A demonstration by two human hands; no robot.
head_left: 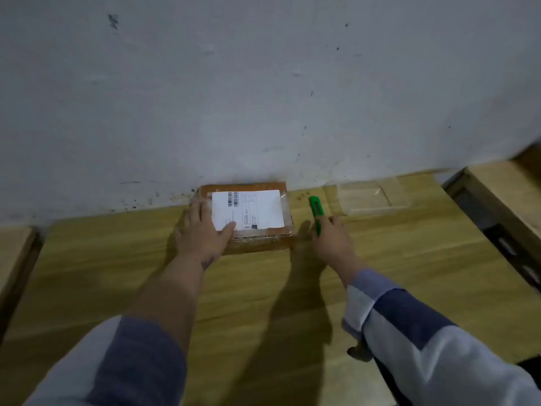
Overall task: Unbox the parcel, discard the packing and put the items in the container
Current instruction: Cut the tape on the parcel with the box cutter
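A flat brown cardboard parcel point(257, 189) with a white shipping label point(248, 209) lies on the wooden table point(117, 259), close to the wall. My left hand point(205, 230) rests flat on the parcel's left side, fingers spread, thumb on the label. To the right of the parcel, my right hand point(332, 235) grips a green utility knife point(315, 210) that points away from me. A clear plastic container point(371, 199) sits on the table further right, near the wall.
A white scuffed wall point(263, 83) rises directly behind the table. Another wooden surface with a dark edge point(497, 206) stands at the right. A second wooden piece point(14, 253) sits at the far left.
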